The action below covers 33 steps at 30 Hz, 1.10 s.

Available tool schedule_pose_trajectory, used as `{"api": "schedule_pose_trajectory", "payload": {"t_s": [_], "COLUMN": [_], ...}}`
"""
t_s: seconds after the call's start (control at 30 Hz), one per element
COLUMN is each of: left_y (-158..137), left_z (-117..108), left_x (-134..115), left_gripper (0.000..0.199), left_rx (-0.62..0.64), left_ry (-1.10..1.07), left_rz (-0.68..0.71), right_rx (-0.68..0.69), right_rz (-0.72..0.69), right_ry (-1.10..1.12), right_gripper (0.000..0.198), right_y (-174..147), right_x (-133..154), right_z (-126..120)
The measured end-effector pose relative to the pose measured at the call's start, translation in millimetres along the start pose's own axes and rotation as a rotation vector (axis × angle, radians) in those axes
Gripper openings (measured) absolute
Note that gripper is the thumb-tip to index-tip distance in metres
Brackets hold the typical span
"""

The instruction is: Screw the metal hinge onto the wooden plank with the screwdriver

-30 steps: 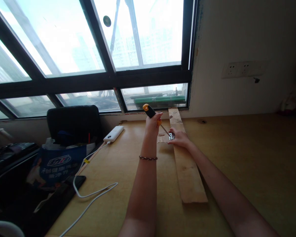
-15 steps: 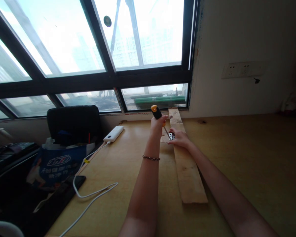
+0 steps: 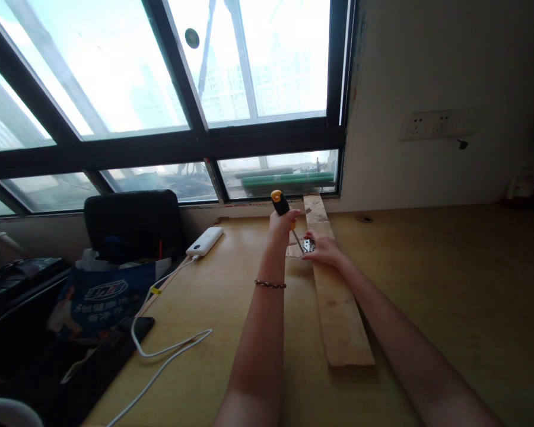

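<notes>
My left hand (image 3: 281, 225) is closed round the yellow-and-black handle of a screwdriver (image 3: 280, 203). Its shaft slants down to the right, and the tip is at a small shiny metal piece, which looks like a hinge (image 3: 309, 245). With fingers and thumb, my right hand (image 3: 324, 249) grips that piece at the left edge of a long wooden board (image 3: 340, 314). A flat brownish piece, perhaps cardboard (image 3: 294, 249), lies under the screwdriver shaft. Whether the tip sits in a screw is too small to tell.
The board lies lengthwise on a wooden table (image 3: 196, 379), its far end at the window frame. On the left are a white power bank (image 3: 205, 241) with a white cable (image 3: 178, 346), a blue bag (image 3: 107, 296) and a black chair (image 3: 131, 225). Wall sockets (image 3: 431, 124) are at the right.
My left hand and the screwdriver have shifted slightly to the left, the tip staying by the metal piece. My right hand keeps its place.
</notes>
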<state>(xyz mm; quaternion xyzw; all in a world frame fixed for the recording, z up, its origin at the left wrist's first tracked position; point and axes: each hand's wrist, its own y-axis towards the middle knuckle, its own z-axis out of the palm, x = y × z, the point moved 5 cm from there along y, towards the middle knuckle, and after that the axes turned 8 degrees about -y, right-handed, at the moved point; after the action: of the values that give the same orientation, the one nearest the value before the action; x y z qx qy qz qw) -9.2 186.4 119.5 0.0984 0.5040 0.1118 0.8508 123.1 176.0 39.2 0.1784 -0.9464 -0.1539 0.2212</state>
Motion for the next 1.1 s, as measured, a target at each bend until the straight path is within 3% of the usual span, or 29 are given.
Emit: {"api": "schedule_pose_trajectory", "payload": {"t_s": [0.47,0.87,1.1], "left_y": [0.9,2.5,2.7], "left_z": [1.6,0.3,0.3], "left_x": [0.3,2.9,3.5], "left_gripper": [0.018,0.019,0.019], "left_rx": [-0.014,-0.020,-0.025], "left_ry": [0.014,0.026,0.019], "left_rz": [0.008,0.019,0.017], "right_rx": [-0.012,0.001,-0.003], "right_rz": [-0.007,-0.022,-0.116], "right_ry": [0.014,0.021,0.058], "right_gripper": [0.063,0.047,0.043], "right_y": [-0.4,-1.4,0.5], "right_x": [0.4,0.6,1.1], "right_z": [0.1,-1.2,0.8]}}
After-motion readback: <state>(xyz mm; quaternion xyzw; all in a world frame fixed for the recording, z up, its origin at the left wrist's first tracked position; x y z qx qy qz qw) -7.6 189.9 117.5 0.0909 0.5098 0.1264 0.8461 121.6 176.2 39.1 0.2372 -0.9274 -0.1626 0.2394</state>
